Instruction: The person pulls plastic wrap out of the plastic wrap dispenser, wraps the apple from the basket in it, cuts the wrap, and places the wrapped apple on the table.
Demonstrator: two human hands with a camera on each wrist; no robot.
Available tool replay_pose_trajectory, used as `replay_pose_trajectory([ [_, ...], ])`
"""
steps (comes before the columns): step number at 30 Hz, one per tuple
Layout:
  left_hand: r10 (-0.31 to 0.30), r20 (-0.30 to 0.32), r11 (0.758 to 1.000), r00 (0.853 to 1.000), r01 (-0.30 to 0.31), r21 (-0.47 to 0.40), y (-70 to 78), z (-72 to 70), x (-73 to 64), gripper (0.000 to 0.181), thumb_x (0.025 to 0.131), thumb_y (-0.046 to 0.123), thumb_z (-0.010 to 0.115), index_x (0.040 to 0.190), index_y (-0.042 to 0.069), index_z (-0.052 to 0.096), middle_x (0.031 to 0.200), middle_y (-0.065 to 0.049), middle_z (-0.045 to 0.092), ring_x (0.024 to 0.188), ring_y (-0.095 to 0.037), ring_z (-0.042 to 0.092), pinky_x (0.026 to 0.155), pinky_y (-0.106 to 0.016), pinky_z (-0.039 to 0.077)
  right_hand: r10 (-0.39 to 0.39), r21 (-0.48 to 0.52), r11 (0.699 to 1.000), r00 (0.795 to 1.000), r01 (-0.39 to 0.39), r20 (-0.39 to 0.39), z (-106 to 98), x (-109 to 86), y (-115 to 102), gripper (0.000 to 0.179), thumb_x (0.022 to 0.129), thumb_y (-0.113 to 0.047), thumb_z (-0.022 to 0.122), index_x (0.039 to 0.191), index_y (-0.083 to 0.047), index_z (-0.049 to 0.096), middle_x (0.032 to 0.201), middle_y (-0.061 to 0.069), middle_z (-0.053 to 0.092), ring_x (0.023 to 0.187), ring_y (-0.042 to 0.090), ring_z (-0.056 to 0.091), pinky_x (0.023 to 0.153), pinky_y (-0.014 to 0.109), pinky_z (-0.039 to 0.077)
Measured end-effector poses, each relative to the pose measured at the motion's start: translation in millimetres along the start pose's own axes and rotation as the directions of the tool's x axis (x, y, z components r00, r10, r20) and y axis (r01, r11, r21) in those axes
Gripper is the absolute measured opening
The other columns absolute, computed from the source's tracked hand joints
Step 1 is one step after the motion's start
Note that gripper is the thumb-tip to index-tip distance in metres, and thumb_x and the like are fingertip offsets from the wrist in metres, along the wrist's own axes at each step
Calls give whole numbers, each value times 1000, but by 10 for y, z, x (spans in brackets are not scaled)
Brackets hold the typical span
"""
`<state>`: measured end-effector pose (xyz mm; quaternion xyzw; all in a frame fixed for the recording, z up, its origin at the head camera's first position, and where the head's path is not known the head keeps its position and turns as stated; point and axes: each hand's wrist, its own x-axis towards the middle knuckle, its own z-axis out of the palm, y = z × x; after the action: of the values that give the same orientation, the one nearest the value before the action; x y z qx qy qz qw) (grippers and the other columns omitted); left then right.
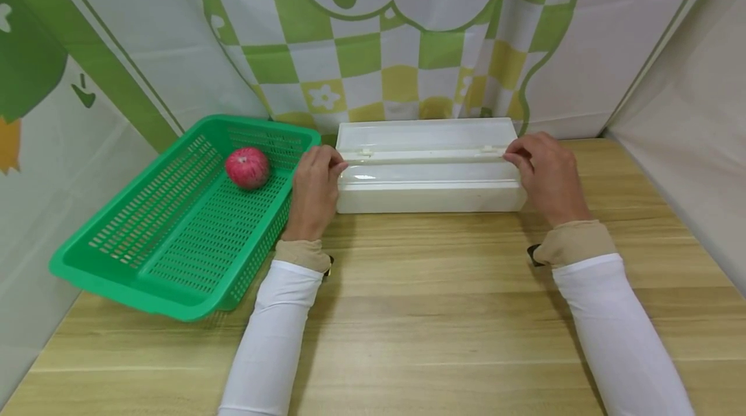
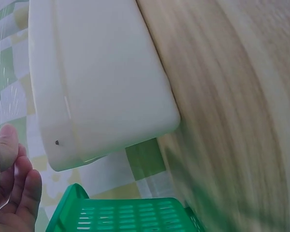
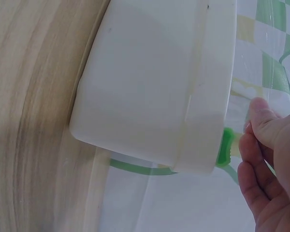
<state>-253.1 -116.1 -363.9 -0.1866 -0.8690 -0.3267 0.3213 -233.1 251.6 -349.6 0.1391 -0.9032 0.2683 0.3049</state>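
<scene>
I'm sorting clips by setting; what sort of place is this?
Probably a small tabletop work area, possibly a makeshift booth: a wood-grain table with patterned cloth close behind it, and a white box and green basket set out on it.

**No readable text**

You can read no words, labels, brands or numbers in any of the three views: not on the box (image 1: 431,201), the film (image 1: 367,176), the basket (image 1: 134,297) or the cloth (image 1: 402,46). The dark speck (image 2: 57,142) on the box forms no character you can make out.
</scene>
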Motion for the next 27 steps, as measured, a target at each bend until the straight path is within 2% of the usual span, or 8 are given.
replay_pose_trajectory([
  [17, -9, 4, 1000, 1000, 9, -2, 51, -62, 30, 11, 99, 6, 68, 95, -3, 65, 93, -21, 65, 93, -40, 62, 84, -50, 52, -28, -16, 999, 999, 28, -39, -44, 9, -20, 12, 96, -6, 74, 99, 5, 72, 93, 21, 70, 81, 33, 63, 75, 37, 44],
  [27, 16, -12, 1000, 1000, -16, -15, 70, -101, 49, 15, 102, 11, 66, 95, -3, 66, 92, -21, 66, 89, -39, 60, 80, -49, 50, -29, -11, 1000, 999, 28, -46, -81, 29, -49, 14, 96, -7, 74, 100, 6, 72, 93, 22, 70, 83, 35, 64, 76, 41, 46],
])
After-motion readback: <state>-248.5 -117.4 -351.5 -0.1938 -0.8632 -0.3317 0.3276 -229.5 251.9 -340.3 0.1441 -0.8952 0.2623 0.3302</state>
